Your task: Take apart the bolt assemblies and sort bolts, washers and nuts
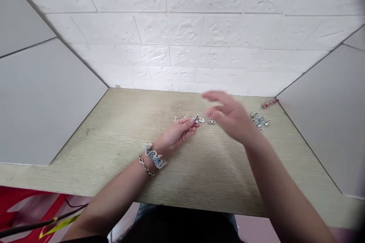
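Observation:
My left hand (pixel 182 131) is closed on a small metal bolt (pixel 196 117), its shank pointing up past the fingertips. Just beyond those fingers lie flat round washers (pixel 201 120) on the tabletop. To their right sits a little group of nuts (pixel 212 121). My right hand (pixel 229 115) hangs in the air above and right of the nuts, blurred by motion, with thumb and fingers apart and nothing seen between them. Part of another small metal piece (pixel 175 119) shows behind my left hand.
A loose pile of bolts (pixel 260 120) lies at the right, behind my right wrist. Farther back, a red tool (pixel 269 103) rests by the right panel (pixel 322 110). A white brick-patterned wall (pixel 185 30) closes off the back of the wooden table (pixel 114 140); a grey panel (pixel 51 98) stands left.

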Motion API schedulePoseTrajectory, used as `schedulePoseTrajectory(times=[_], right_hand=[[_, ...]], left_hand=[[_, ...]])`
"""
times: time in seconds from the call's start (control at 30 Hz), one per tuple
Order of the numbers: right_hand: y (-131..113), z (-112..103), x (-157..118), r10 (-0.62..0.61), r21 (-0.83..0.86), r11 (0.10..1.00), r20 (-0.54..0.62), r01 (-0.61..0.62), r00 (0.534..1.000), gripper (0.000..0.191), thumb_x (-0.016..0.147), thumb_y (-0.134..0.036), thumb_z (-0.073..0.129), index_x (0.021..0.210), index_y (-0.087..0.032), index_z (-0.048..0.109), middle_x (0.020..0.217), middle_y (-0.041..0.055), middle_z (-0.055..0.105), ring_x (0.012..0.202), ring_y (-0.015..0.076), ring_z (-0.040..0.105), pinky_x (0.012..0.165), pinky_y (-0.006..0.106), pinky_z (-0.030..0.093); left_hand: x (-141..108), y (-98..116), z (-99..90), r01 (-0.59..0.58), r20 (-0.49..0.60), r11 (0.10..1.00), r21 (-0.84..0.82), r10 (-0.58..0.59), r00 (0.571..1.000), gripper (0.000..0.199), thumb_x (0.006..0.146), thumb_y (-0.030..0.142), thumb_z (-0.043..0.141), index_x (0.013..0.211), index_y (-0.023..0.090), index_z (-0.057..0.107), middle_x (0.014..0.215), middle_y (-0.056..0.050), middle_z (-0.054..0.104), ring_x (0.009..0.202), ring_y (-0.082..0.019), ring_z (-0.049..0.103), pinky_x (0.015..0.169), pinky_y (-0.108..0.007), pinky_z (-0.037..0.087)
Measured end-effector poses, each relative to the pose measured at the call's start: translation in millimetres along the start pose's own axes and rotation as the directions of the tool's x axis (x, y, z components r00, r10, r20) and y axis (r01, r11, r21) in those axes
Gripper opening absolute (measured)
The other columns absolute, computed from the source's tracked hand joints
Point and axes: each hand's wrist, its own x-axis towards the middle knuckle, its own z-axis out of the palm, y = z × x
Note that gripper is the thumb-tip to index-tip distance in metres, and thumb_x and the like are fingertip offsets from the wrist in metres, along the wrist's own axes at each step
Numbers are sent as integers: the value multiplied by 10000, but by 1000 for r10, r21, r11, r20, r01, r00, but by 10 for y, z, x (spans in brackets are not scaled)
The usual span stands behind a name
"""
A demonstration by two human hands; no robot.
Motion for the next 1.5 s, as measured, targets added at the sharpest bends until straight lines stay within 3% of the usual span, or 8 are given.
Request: schedulePoseTrajectory(times=[0.2,0.4,0.63,0.87,1.07,1.2,1.33,1.5], right_hand=[[155,208,-13,142,86,982,237,-166,961,235,754,-284,584,953,-183,659,890,46,652,747,132,597,695,270,485],[236,183,-22,202,170,945,374,-281,905,200,717,-309,620,878,-207,681,872,29,646,732,125,588,668,241,471],[207,122,-27,215,94,958,395,-272,893,191,731,-315,586,852,-212,691,842,28,649,725,125,574,667,243,457],[195,95,-51,250,166,915,479,-367,842,280,727,-346,587,950,-199,671,883,32,674,803,157,614,710,263,474],[194,199,-86,239,91,951,393,-297,888,202,732,-298,562,876,-206,668,835,7,679,796,149,617,712,262,470],[259,235,-90,279,156,919,393,-362,876,254,704,-335,601,899,-178,645,816,23,680,778,157,629,701,275,485],[376,220,-57,336,199,902,239,-384,911,353,689,-385,618,951,-149,626,903,59,673,833,171,627,755,294,488],[581,297,-11,279,-127,954,55,-271,959,248,759,-313,547,947,-181,640,971,72,656,902,194,603,908,408,407]], left_hand=[[-12,35,-50,58,135,996,70,-67,989,182,702,259,698,763,96,644,641,9,582,543,-14,524,515,-90,429],[-10,39,-45,141,169,985,101,-157,973,209,680,290,712,723,94,655,629,0,576,533,-13,508,519,-105,411],[32,22,-61,221,127,968,120,-235,964,219,633,286,743,704,95,664,683,-20,608,543,-18,518,530,-106,434],[-12,137,-73,219,164,937,273,-269,949,171,684,276,707,730,115,674,713,-34,632,557,-28,538,544,-116,461],[-17,185,-120,200,107,893,404,-263,959,245,677,342,705,716,102,676,716,-61,647,558,-46,555,530,-130,461],[-34,216,-126,201,84,863,463,-269,959,305,671,395,697,739,99,676,698,-70,650,518,-53,543,485,-148,435],[-48,247,-120,131,101,898,421,-190,977,255,675,335,708,773,102,672,711,-61,646,551,-54,552,526,-153,445],[-22,237,-120,40,85,959,282,-66,994,169,699,250,696,779,107,652,732,-38,634,566,-32,547,562,-128,460]])
